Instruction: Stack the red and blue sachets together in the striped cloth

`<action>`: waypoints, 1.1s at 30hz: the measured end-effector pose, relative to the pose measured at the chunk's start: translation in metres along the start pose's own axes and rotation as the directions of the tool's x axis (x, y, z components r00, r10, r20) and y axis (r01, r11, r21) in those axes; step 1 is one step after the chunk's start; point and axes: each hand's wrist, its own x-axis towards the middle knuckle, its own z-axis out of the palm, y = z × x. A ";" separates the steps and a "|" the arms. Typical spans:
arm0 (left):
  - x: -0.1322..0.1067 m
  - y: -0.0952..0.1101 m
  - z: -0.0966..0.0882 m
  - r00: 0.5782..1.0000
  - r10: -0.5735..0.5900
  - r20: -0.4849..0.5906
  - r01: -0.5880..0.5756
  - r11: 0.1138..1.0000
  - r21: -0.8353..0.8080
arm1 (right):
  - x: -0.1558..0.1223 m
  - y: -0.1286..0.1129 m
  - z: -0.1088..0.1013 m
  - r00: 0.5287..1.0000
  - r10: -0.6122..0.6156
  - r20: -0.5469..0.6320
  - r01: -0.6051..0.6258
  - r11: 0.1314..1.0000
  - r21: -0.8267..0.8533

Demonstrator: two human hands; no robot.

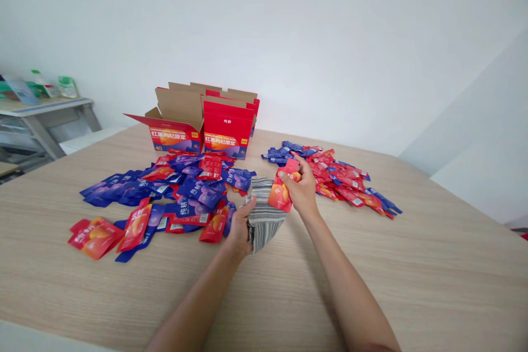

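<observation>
My left hand (241, 228) is closed on a grey striped cloth (266, 223), held up over the table. In my right hand (303, 190) is a red and orange pouch (280, 192), pinched near its upper end. The pouch lies against the cloth's upper right side, its printed face toward me. Left of the cloth spreads a pile of red and blue pouches (198, 192). Beyond my right hand lies a second pile of red and blue pouches (342, 179).
Open cardboard boxes stand at the back: one with flaps spread (175, 135) and a red one (229, 129) beside it. The wooden table (433, 275) meets a white wall. A side table (53, 104) at far left bears bottles and a packet.
</observation>
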 end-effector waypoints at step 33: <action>-0.009 0.017 0.000 0.987 0.146 0.065 -0.131 0.973 -0.189 | -0.066 -0.042 0.041 0.803 -0.304 0.513 0.437 0.885 -0.159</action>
